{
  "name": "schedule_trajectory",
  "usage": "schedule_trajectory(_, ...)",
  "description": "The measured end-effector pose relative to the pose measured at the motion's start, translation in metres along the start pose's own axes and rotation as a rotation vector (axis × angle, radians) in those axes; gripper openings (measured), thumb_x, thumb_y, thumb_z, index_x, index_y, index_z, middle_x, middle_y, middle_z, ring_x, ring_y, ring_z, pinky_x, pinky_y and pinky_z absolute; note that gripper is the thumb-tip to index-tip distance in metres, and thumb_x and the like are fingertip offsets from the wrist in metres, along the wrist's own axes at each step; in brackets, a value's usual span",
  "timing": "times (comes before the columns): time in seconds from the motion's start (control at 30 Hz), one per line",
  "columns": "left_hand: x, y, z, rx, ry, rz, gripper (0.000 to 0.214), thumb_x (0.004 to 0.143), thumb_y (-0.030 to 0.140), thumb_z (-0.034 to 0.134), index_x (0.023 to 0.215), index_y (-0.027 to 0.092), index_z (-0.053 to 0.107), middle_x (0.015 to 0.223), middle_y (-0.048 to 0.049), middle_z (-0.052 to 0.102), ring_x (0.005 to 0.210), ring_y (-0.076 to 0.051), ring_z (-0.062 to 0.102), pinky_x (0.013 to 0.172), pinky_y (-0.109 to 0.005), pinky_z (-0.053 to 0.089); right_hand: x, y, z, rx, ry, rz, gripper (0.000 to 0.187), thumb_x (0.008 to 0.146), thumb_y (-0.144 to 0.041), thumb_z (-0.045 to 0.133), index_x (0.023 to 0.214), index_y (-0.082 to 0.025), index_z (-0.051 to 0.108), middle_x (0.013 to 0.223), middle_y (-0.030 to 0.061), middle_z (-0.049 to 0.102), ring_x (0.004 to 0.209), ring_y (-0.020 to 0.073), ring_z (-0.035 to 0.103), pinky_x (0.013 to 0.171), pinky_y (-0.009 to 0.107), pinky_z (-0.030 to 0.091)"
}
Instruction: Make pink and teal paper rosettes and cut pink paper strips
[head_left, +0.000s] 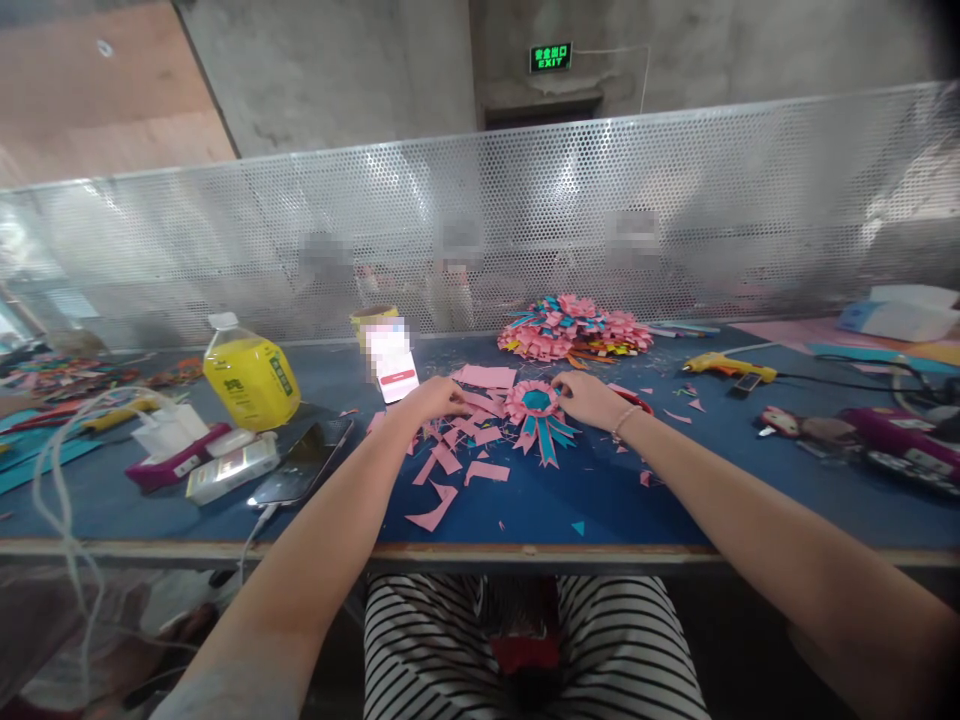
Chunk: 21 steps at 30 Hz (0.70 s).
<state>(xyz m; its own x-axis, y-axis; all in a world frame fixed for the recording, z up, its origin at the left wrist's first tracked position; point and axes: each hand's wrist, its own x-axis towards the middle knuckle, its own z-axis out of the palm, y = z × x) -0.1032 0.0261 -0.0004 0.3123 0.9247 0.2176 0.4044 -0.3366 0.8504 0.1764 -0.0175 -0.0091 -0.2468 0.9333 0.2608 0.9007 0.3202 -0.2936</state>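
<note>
Loosely curled, the right hand touches the paper rosette. The left hand lies half-open on pink scraps beside it.

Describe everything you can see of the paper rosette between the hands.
The rosette lies flat on the blue table: a ring of folded pink paper petals round a teal centre, with teal and pink tails fanning toward the person. The right hand touches its right edge; pink scraps lie beside it.

A grey concrete wall is seen behind the perforated metal screen, and a green exit sign is lit above this screen.
</note>
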Motion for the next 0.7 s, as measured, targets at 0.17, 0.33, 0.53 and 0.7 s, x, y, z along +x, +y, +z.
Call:
schedule_trajectory(0.17, -0.003, 0.02, 0.003, 0.684, -0.308, 0.078, 0.023, 0.066, 0.027, 0.061, 0.085, 0.018, 0.07, 0.08, -0.0066, 0.067, 0.068, -0.016, 0.055, 0.067, -0.027, 0.038, 0.0, -0.001, -0.001, 0.023, -0.001, -0.003, 0.028, 0.074, -0.01, 0.047, 0.098, -0.011, 0.06, 0.088, 0.0079, 0.065, 0.08, 0.0148, 0.057, 0.071, 0.021, 0.039)
schedule_trajectory(0.33, -0.003, 0.019, 0.012, 0.654, -0.103, -0.03, 0.037, 0.058, 0.016, 0.063, 0.095, 0.017, 0.066, 0.088, -0.0066, 0.067, 0.076, -0.019, 0.059, 0.067, -0.027, 0.043, 0.0, 0.001, 0.0, 0.086, 0.033, 0.013, 0.024, 0.072, -0.01, 0.048, 0.091, -0.014, 0.061, 0.082, 0.0063, 0.066, 0.078, 0.0147, 0.058, 0.069, 0.021, 0.039)
schedule_trajectory(0.53, 0.0, 0.016, 0.018, 0.504, 0.057, -0.067, 0.039, 0.056, 0.002, 0.055, 0.092, 0.013, 0.062, 0.096, -0.0093, 0.065, 0.08, -0.019, 0.061, 0.072, -0.029, 0.047, 0.001, 0.004, 0.002, 0.092, 0.062, 0.0, 0.023, 0.071, -0.01, 0.049, 0.09, -0.014, 0.061, 0.08, 0.0057, 0.066, 0.074, 0.0142, 0.058, 0.066, 0.021, 0.039)
schedule_trajectory(0.7, 0.006, 0.022, 0.019, 0.217, 0.178, 0.096, 0.028, 0.062, 0.005, 0.054, 0.089, 0.013, 0.058, 0.09, -0.0082, 0.064, 0.081, -0.014, 0.06, 0.078, -0.029, 0.047, 0.003, 0.006, 0.002, 0.054, 0.173, -0.066, 0.022, 0.07, -0.009, 0.049, 0.088, -0.012, 0.062, 0.081, 0.0069, 0.063, 0.079, 0.015, 0.056, 0.071, 0.022, 0.039)
